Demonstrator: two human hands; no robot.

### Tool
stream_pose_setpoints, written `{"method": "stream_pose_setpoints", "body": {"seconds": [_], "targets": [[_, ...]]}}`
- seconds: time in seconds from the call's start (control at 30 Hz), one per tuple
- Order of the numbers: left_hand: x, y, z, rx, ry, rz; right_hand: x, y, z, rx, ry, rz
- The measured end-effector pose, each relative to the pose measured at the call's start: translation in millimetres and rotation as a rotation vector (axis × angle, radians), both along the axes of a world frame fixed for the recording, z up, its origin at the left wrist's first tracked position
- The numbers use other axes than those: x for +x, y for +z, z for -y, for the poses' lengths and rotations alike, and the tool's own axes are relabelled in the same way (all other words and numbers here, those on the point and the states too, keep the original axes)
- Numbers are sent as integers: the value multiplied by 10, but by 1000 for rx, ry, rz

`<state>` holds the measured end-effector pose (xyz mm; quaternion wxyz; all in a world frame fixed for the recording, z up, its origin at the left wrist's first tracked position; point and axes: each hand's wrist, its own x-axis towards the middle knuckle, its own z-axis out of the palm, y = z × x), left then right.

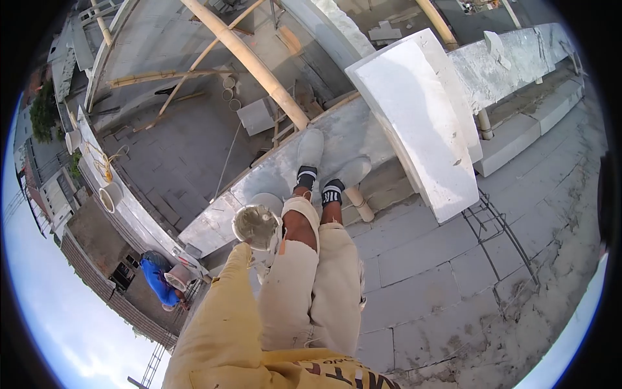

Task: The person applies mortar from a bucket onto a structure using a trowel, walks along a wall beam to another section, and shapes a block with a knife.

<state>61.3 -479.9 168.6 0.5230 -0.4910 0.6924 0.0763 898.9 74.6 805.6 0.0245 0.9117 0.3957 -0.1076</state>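
Bucket (278, 228) with grey contents lies just past the cuff of the yellow left sleeve (223, 305), beside the left leg (288, 279), its mouth facing up. The left arm is nearer; neither of the hands shows, so whether they grip or spread cannot be told.

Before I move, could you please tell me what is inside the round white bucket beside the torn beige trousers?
Inside the round white bucket, grey mortar-like material shows. It covers the bottom, so its depth and anything beneath it cannot be seen.
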Motion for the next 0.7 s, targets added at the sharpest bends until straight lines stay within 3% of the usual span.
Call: {"method": "stream_pose_setpoints", "body": {"seconds": [0.23,0.33,0.43,0.47,0.57,0.7], "targets": [[-679,549,-580,46,302,-477,500,236,793,139,61,-223],[-905,868,-1428,177,172,-483,431,151,977,262,-97,-301],[-1193,1113,-2141,411,24,-140,469,-1,995,228,25,-104],[-1215,1005,-2318,398,52,-303,504,-49,994,245,35,-103],[-994,1748,-3253,535,-104,-411,-9,113,875,206,-13,-64],[-940,1575,-3937,962,-881,-378,-182,119,840,148,-38,75]]}}
